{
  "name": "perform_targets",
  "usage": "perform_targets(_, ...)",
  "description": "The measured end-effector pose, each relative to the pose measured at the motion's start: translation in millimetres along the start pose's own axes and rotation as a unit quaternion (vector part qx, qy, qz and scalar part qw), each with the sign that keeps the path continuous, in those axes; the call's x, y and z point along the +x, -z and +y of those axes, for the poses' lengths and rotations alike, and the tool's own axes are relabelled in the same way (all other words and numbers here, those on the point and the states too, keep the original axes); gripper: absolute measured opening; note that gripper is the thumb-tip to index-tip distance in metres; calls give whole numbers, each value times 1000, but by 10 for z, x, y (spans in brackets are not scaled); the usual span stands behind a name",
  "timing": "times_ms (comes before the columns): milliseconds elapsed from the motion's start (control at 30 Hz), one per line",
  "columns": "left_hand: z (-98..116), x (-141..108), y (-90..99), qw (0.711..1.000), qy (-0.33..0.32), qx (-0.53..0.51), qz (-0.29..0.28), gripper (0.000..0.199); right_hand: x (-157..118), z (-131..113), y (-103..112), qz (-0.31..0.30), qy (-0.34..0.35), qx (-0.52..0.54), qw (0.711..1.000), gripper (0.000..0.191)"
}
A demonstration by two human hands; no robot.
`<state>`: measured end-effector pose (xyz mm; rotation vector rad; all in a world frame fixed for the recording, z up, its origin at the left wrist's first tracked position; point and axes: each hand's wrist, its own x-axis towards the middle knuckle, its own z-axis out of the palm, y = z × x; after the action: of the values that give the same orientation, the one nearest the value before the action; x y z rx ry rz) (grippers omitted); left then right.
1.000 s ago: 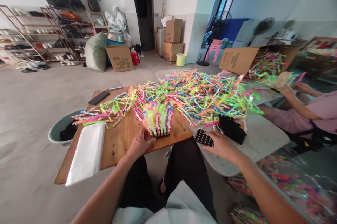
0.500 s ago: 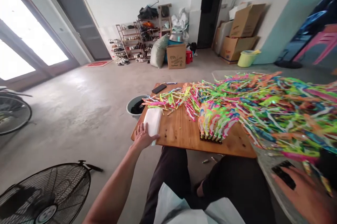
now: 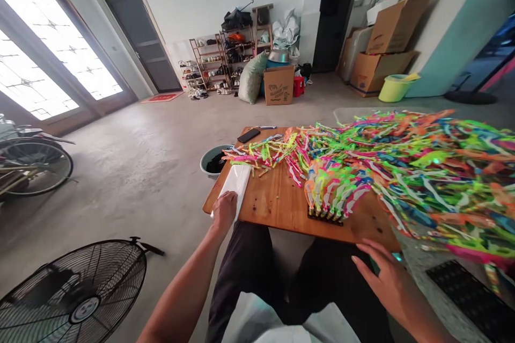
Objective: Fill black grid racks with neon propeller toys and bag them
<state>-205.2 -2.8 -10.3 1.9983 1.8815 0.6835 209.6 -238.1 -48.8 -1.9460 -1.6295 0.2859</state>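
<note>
I see one black rack (image 3: 325,215) filled; my left hand (image 3: 224,210) lies flat on the clear bags (image 3: 236,183), right hand (image 3: 386,278) spread, big toy pile (image 3: 422,171) remains.

One head-worn view looks forward and down from above the seated person's lap, close over the near edge of the wooden board (image 3: 281,209). It faces across the board toward the far wall, where a shoe rack (image 3: 209,66) stands well beyond the board. Left of the board a floor fan (image 3: 72,300) sits near the camera. No second view shares the scene.
</note>
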Motion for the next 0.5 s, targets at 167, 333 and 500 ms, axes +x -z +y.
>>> perform_targets(167,-19,233,353,966,177,-161,98,34,120,-238,-82,-38,22,54,998,47)
perform_targets(333,44,591,955,879,200,-396,172,36,250,-424,-180,-98,28,94,990,43)
perform_targets(500,253,708,1586,801,165,-529,227,30,483,-839,-230,-135,27,187,973,40)
